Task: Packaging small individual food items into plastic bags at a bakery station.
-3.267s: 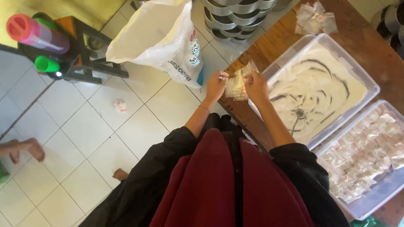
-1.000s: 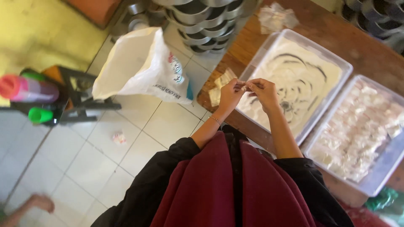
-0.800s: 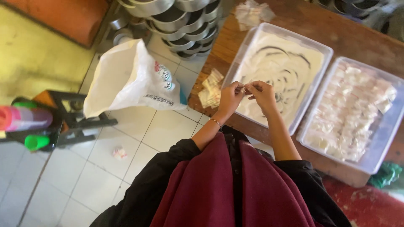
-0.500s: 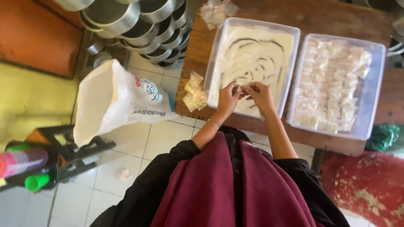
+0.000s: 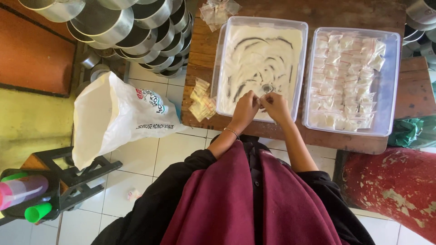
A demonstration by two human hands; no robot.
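My left hand point(image 5: 244, 110) and my right hand point(image 5: 276, 107) meet over the near edge of a clear plastic tub of white powder point(image 5: 260, 58). Together they pinch a small clear plastic bag point(image 5: 263, 97) between their fingertips. A spoon point(image 5: 267, 87) lies in the powder just beyond the hands. A small pile of empty little bags point(image 5: 201, 99) rests on the wooden table point(image 5: 200, 50) to the left of my left hand. To the right stands a second clear tub point(image 5: 390, 77) holding several filled, tied little bags point(image 5: 347, 77).
A large white sack point(image 5: 116, 117) stands open on the tiled floor at left. Stacked metal pans point(image 5: 122, 27) fill the upper left. More small bags point(image 5: 219, 10) lie at the table's far edge. A red peeling surface point(image 5: 394, 183) is at lower right; a black rack with coloured bottles point(image 5: 32, 195) at lower left.
The view has swung, so the table and both tubs now sit squarely ahead. My hands moved from the table's left edge, by the bag pile, to the powder tub's near edge.
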